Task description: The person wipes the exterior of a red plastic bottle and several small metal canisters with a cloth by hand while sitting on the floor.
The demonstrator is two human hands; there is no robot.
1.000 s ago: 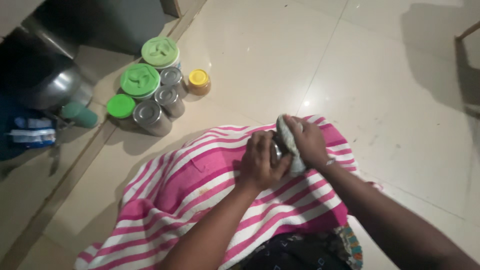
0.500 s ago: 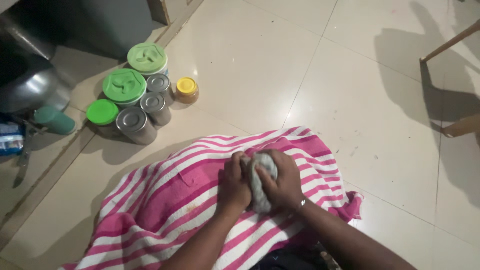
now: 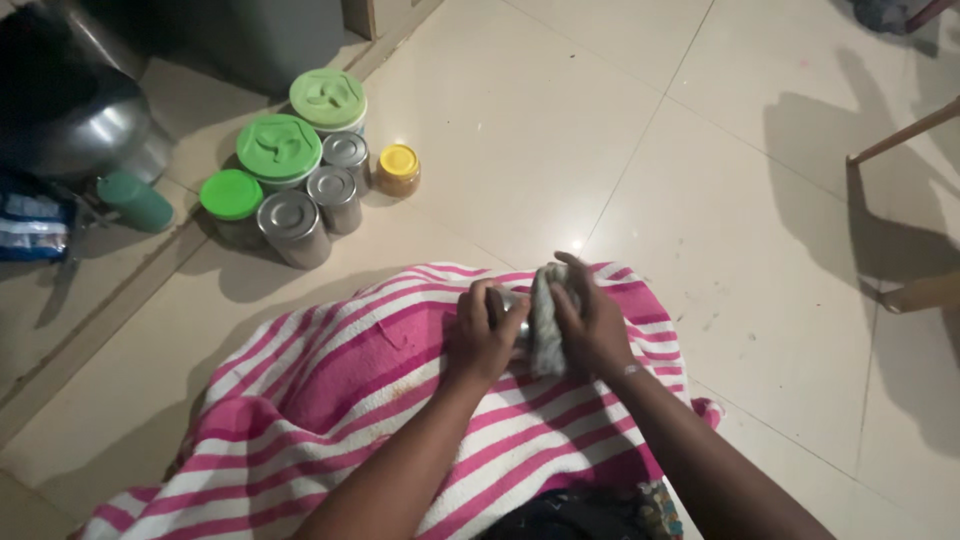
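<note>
Over a pink and white striped towel (image 3: 330,400) on the floor, both my hands work close together. My left hand (image 3: 483,335) grips a small steel container (image 3: 518,312), mostly hidden by the fingers. My right hand (image 3: 590,320) presses a crumpled grey cloth (image 3: 545,318) against it. The towel covers my lap.
A cluster of containers stands at the upper left: green-lidded tubs (image 3: 279,148), steel tins (image 3: 293,226) and a yellow-lidded jar (image 3: 398,170). A large steel pot (image 3: 70,120) and a green cup (image 3: 137,201) sit on a raised step. A wooden chair leg (image 3: 900,135) is at right.
The view has shifted, so my hands and the cloth sit lower in frame. The cloth has turned a little between my hands; the containers have not moved.
</note>
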